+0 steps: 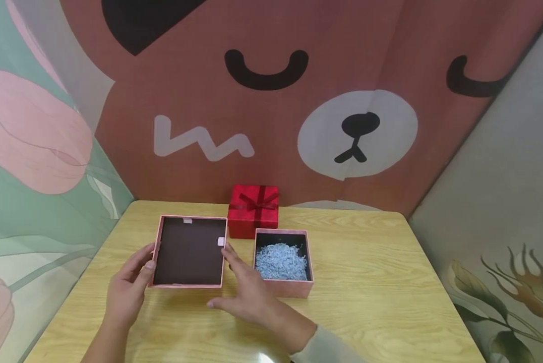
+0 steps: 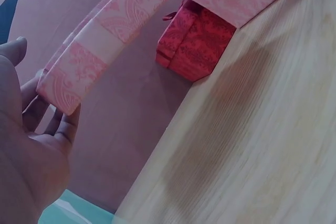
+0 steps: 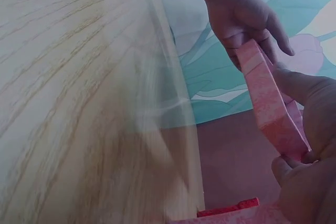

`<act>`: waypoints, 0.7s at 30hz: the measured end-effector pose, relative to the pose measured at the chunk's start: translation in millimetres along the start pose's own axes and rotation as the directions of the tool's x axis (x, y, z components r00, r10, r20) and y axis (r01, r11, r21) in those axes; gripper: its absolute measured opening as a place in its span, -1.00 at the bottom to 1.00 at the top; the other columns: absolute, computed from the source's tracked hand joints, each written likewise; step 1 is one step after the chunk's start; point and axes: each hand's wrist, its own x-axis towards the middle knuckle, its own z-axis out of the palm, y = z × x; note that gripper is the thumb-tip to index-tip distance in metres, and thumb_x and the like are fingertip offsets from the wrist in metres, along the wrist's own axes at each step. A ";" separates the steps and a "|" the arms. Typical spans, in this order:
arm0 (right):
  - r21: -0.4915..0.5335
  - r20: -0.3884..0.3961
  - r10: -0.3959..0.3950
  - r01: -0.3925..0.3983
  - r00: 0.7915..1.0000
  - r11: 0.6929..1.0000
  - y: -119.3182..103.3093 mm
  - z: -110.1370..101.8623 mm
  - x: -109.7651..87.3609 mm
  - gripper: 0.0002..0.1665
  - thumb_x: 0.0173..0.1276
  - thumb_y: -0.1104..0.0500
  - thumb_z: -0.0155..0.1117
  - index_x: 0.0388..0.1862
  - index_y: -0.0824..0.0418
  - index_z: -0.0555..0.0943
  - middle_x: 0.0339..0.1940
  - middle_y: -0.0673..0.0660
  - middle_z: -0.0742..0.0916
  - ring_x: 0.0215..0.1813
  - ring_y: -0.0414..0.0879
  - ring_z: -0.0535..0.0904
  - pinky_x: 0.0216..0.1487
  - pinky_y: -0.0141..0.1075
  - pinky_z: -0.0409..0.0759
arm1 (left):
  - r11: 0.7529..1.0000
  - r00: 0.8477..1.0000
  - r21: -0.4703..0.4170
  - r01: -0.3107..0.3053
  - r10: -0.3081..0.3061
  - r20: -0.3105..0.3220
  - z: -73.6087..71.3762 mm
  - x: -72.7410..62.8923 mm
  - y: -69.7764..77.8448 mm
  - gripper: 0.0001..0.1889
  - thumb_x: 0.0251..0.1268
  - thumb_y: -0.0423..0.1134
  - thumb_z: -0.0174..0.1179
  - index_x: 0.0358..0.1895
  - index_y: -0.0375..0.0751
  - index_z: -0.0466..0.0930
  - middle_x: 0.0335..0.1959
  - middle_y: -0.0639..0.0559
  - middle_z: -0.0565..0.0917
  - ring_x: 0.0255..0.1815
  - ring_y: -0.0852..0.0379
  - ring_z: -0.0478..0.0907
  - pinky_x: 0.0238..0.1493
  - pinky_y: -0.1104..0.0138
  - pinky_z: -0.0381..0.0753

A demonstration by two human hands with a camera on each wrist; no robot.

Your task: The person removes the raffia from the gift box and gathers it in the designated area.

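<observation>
A shallow pink patterned box lid point(image 1: 190, 252) with a dark inside and small white tabs faces up toward the head camera. It is held above the table. My left hand point(image 1: 127, 285) grips its left side, thumb at the rim, and in the left wrist view the fingers point(image 2: 66, 124) lie at the lid's end. Along the opposite side, my right hand point(image 1: 253, 295) touches the wall with its fingertips, its thumb stretched out apart below the corner. A pink box point(image 1: 284, 288) holding blue shredded paper point(image 1: 281, 262) stands to the right of the lid.
Behind the pink box sits a red gift box point(image 1: 244, 227) with a dark ribbon bow. Everything stands on a wooden table point(image 1: 366, 302), whose back edge meets a bear-patterned wall covering point(image 1: 271, 126).
</observation>
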 end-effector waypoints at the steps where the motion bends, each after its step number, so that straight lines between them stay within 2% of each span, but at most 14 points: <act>1: -0.022 -0.002 -0.001 0.001 1.000 1.000 0.3 1.8 0.7 0.36 0.14 -0.17 0.66 0.74 -0.15 -0.01 0.71 -0.27 0.00 0.49 0.06 0.46 0.47 0.13 0.41 | 1.000 1.000 -0.022 0.005 -0.005 0.006 -1.4 0.0 -0.3 -0.55 0.58 -0.36 0.15 0.45 -0.33 0.47 0.19 0.27 0.66 0.14 0.34 0.60 0.00 0.54 0.66; 6: -0.076 -0.008 0.011 -0.011 1.000 0.997 1.7 9.9 4.2 0.40 0.15 -0.19 0.65 0.75 -0.08 -0.05 0.73 -0.24 -0.03 0.52 0.00 0.42 0.50 0.15 0.36 | 0.996 0.998 -0.082 0.019 -0.014 0.065 -7.3 1.6 -4.1 -0.51 0.54 -0.40 0.18 0.47 -0.37 0.43 0.28 0.23 0.64 0.20 0.34 0.60 0.04 0.51 0.66; 9: -0.069 -0.013 0.023 -0.024 1.000 0.997 2.8 14.6 7.1 0.40 0.16 -0.14 0.65 0.76 -0.06 -0.07 0.73 -0.22 -0.02 0.52 -0.02 0.42 0.51 0.11 0.36 | 0.994 0.995 -0.111 0.026 -0.014 0.103 -10.2 2.7 -7.3 -0.48 0.52 -0.45 0.18 0.49 -0.39 0.40 0.34 0.18 0.60 0.22 0.31 0.60 0.05 0.47 0.68; 14: -0.067 -0.033 0.047 -0.050 0.998 0.997 4.8 21.6 11.9 0.32 0.24 -0.13 0.60 0.76 -0.05 -0.05 0.73 -0.21 0.01 0.61 -0.02 0.25 0.51 0.11 0.36 | 0.988 0.987 -0.145 0.049 -0.026 0.158 -14.6 3.6 -12.3 -0.41 0.45 -0.50 0.23 0.51 -0.41 0.35 0.36 0.18 0.59 0.18 0.30 0.64 0.03 0.42 0.70; 18: -0.079 -0.056 0.052 -0.057 0.997 0.995 7.4 27.6 15.2 0.20 0.33 -0.10 0.52 0.75 -0.01 0.01 0.73 -0.17 0.04 0.65 -0.02 0.19 0.52 0.07 0.35 | 0.992 0.977 -0.107 0.069 -0.045 0.206 -18.8 4.5 -16.7 -0.32 0.38 -0.52 0.31 0.54 -0.37 0.32 0.43 0.11 0.54 0.17 0.30 0.66 0.05 0.41 0.70; 21: -0.091 -0.072 0.047 -0.054 0.996 0.994 10.1 32.0 17.1 0.12 0.38 -0.05 0.47 0.73 0.05 0.06 0.73 -0.13 0.08 0.65 -0.03 0.18 0.55 -0.01 0.32 | 0.996 0.967 -0.023 0.087 -0.079 0.244 -21.7 5.4 -19.7 -0.24 0.34 -0.45 0.38 0.58 -0.24 0.29 0.51 -0.03 0.44 0.17 0.33 0.64 0.04 0.39 0.71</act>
